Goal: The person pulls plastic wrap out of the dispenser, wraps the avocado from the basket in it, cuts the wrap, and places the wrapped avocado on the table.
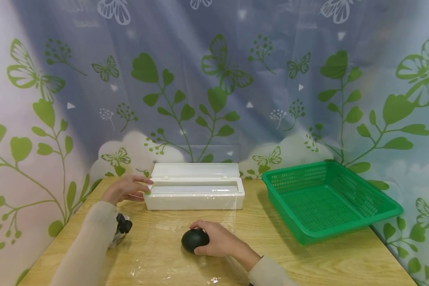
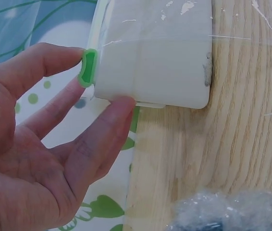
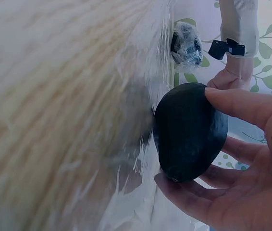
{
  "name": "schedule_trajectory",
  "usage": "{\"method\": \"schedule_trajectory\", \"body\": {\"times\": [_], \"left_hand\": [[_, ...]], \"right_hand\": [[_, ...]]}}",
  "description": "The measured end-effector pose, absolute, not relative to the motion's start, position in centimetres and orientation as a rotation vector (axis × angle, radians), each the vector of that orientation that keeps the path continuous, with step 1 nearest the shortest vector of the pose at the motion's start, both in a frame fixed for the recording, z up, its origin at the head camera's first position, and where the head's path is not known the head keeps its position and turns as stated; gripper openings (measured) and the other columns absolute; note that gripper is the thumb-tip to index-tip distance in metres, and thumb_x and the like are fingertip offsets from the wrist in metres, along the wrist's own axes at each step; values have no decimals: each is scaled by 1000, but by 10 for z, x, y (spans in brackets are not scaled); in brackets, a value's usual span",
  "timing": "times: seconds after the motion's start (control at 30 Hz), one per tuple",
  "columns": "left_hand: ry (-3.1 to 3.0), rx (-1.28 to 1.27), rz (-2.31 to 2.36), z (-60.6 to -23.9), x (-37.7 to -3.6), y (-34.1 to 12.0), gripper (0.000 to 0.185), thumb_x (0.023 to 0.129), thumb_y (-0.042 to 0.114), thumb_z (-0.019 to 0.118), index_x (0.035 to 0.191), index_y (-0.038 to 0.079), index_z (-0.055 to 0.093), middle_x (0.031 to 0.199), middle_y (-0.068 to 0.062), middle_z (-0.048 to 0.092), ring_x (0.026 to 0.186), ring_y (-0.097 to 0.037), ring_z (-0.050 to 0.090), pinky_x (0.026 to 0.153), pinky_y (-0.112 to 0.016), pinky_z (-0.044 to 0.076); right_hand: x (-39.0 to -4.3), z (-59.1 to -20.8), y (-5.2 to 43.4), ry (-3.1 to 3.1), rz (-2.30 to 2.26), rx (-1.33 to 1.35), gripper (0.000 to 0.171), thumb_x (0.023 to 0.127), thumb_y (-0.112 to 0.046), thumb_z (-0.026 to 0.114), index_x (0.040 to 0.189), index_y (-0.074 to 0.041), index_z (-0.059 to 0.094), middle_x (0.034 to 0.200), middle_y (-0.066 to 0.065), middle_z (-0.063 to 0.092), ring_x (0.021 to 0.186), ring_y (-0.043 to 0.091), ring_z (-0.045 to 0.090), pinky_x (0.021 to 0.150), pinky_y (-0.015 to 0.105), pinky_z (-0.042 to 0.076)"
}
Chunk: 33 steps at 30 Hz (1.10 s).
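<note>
My right hand [image 1: 218, 240] holds a dark avocado [image 1: 194, 240] between thumb and fingers, over a sheet of clear cling film [image 1: 164, 254] on the table. In the right wrist view the avocado [image 3: 189, 132] is gripped from the side, close against the film. The film runs from a white cling film dispenser [image 1: 193, 201], whose clear lid [image 1: 196, 170] stands raised. At the dispenser's left end is my left hand [image 1: 126, 188], its extended fingers touching the box end and a small green slider [image 2: 88, 68]. No firm hold shows there.
A green plastic basket [image 1: 304, 234] stands on the right of the wooden table [image 1: 257, 222]. By the left forearm lies a dark thing wrapped in crumpled film [image 3: 186, 46]. A patterned curtain [image 1: 186, 91] closes off the back and sides.
</note>
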<state>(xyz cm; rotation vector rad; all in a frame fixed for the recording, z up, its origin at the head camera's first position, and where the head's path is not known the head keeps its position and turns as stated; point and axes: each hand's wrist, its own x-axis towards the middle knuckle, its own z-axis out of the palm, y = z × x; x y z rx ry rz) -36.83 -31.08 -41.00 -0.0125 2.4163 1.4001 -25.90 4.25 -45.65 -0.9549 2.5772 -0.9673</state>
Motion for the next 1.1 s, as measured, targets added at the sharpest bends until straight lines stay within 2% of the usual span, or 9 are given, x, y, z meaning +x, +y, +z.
{"method": "schedule_trajectory", "body": {"times": [0.27,0.43,0.63,0.77,0.9,1.0,1.1], "left_hand": [[2438,3,1356,-409,-365,-309,58,99,16,68,151,-1,48,157,-32,36,121,-38,64,97,-44,61],[2429,32,1357,-408,-363,-309,59,100,17,67,152,-1,45,158,-33,35,133,-49,54,96,-42,61],[2472,105,1339,-402,-359,-309,64,100,17,66,155,-4,39,156,-36,37,136,-51,50,95,-43,62],[2600,223,1282,-391,-346,-303,64,100,16,67,153,-7,40,151,-40,39,131,-50,54,94,-47,61],[2653,363,1221,-379,-323,-293,60,98,18,71,149,-5,47,144,-37,49,119,-44,64,90,-47,62],[2607,488,1159,-376,-303,-285,56,96,19,75,143,-2,54,137,-33,56,112,-35,69,85,-43,63],[2513,634,1113,-380,-286,-278,47,94,17,76,135,0,61,126,-26,63,107,-31,69,81,-36,62]], "right_hand": [[-260,-456,45,2572,-968,-984,62,84,-21,85,140,-12,59,136,5,67,127,23,61,104,36,51],[-259,-454,48,2564,-974,-996,69,82,-20,87,143,-11,56,141,8,64,130,28,60,105,39,52],[-256,-444,55,2564,-985,-935,72,84,-21,86,148,-12,52,149,10,57,136,36,55,108,49,51],[-254,-437,63,2612,-1010,-912,70,86,-20,83,148,-11,51,151,11,55,139,37,52,110,56,48],[-251,-431,74,2662,-1060,-916,64,87,-16,82,144,-9,55,149,13,56,137,39,53,109,59,47],[-247,-427,84,2676,-1083,-949,55,86,-14,81,137,-8,60,143,13,60,128,40,57,102,54,53],[-244,-424,94,2637,-1091,-990,43,87,-12,79,127,-6,66,133,12,65,116,40,62,90,44,58]]}}
